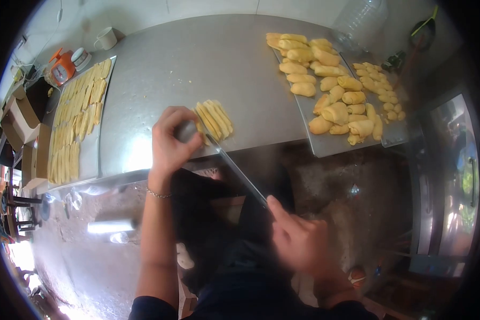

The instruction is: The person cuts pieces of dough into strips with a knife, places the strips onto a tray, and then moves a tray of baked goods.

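Observation:
My right hand [300,234] grips the handle end of a long, thin-bladed knife [241,169]. The blade slants up and left, its tip end against a small row of yellow dough strips [216,120] near the table's front edge. On the left side of that row, my left hand [173,136] is curled, thumb and fingers bent toward each other beside the blade tip. Its fingertips are at the nearest strip; what lies between them is hard to make out.
A tray of cut strips [93,152] stands at the left of the metal table [154,69]. Trays of yellow rolls [305,114] stand at the right. An orange scale [62,68], a white mug [106,38] and a large clear bottle [362,21] are along the back.

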The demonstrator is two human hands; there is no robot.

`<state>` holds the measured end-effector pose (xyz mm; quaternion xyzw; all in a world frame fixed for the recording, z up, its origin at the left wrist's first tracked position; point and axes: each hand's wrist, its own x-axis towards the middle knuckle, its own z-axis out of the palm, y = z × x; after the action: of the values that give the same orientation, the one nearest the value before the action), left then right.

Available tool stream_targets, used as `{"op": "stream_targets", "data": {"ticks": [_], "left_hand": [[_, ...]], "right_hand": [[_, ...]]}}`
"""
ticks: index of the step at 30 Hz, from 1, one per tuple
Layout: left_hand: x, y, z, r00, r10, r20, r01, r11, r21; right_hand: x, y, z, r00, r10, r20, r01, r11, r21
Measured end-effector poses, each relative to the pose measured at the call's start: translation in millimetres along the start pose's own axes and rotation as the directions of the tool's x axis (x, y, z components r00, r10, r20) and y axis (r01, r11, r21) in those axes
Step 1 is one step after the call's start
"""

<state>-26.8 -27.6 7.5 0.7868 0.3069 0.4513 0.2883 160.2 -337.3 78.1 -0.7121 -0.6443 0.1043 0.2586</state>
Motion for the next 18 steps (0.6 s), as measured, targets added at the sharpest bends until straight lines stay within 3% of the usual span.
{"op": "stream_targets", "data": {"ticks": [3,6,7,11,15,18], "left_hand": [[-2,4,1,0.995,-0.083,-0.053,0.084,0.996,0.011],[-5,-2,5,0.994,-0.028,-0.107,0.048,0.980,0.191],[-4,-3,6,0.993,0.040,-0.108,-0.008,0.960,0.278],[-10,1,13,0.993,0.016,-0.114,0.031,0.917,0.399],[-18,6,10,0.984,-0.145,-0.102,0.176,0.882,0.436],[-16,18,2,0.936,-0.338,-0.096,0.351,0.894,0.277]], "right_hand": [[4,13,-15,0.998,-0.003,-0.065,0.014,0.987,0.163],[17,30,-7,0.975,0.029,-0.221,0.044,0.947,0.317],[31,35,-6,0.963,0.044,-0.264,0.052,0.936,0.348],[118,66,16,0.934,0.212,-0.288,-0.037,0.859,0.510],[221,105,52,0.924,0.097,-0.370,0.027,0.948,0.316],[267,129,81,0.905,-0.051,-0.423,0.052,0.999,-0.008]]}}
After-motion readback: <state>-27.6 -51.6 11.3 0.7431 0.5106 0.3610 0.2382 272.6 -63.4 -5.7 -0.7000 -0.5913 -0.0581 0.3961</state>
